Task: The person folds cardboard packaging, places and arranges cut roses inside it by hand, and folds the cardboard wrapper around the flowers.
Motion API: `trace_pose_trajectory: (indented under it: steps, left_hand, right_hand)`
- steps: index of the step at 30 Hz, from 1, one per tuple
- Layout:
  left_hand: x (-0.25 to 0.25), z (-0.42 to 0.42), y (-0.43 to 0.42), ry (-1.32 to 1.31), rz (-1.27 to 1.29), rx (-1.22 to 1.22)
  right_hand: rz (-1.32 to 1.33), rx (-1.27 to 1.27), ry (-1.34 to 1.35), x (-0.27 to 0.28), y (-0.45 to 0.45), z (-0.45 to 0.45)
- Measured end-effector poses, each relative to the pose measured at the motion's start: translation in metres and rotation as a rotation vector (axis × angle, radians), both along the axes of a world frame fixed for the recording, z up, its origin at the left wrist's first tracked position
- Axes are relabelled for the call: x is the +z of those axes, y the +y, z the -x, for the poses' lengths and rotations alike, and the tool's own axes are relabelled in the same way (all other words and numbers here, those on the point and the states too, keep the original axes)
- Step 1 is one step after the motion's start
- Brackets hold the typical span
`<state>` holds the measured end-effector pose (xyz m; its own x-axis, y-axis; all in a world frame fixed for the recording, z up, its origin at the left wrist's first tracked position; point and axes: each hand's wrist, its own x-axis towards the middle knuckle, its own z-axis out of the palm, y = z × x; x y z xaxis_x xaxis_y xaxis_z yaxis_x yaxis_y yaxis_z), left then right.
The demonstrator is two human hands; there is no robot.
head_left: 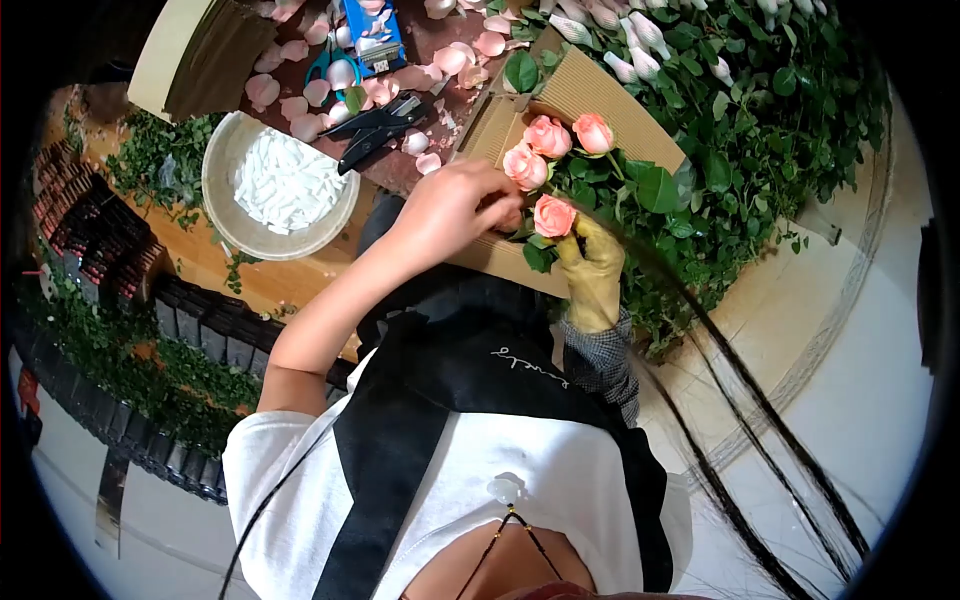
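Observation:
My right hand (594,272), in a yellow glove, has its fingers closed just below the bloom of a pink rose (554,215). My bare left hand (462,212) is to the left, its fingers curled close to that rose; whatever they pinch is hidden. Several more pink roses (548,137) with leafy stems lie just beyond both hands, on a sheet of corrugated cardboard (608,95). The cardboard rests over my lap and slants up to the right.
A round tub (213,185) of small white tubes stands left. Black pruning shears (380,130), teal-handled scissors (320,68), a blue box (375,35) and loose petals (262,92) lie ahead. Leafy stems with netted buds (650,38) are heaped right; long hair strands hang in view.

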<state>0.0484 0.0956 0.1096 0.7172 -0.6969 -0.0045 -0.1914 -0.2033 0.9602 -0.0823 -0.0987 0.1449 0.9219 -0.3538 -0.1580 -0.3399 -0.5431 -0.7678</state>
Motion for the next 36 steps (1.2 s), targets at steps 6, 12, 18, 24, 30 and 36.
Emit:
trace_pose_trajectory:
  steps: [6, 12, 18, 24, 30, 36]
  left_hand:
    - [-0.003, -0.003, -0.006, -0.029, -0.266, 0.198]
    - [0.002, -0.001, -0.019, -0.063, -0.322, 0.209]
    - [0.002, 0.000, -0.026, -0.163, -0.452, 0.115]
    - [-0.003, -0.010, -0.008, 0.225, -0.229, 0.056]
    - [0.011, 0.004, 0.001, 0.261, -0.187, 0.072]
    - [0.042, 0.006, -0.015, -0.494, -0.230, -0.050]
  right_hand:
    - [0.114, 0.078, 0.058, -0.007, 0.003, -0.012]
    - [0.600, 0.447, 0.042, 0.010, 0.005, -0.039]
    - [0.521, 0.572, 0.226, 0.018, -0.008, -0.037]
    - [0.435, 0.699, 0.208, 0.010, -0.021, -0.039]
    - [0.507, 0.577, 0.213, 0.009, -0.008, -0.042]
    - [0.527, 0.695, 0.241, 0.004, -0.007, -0.043]
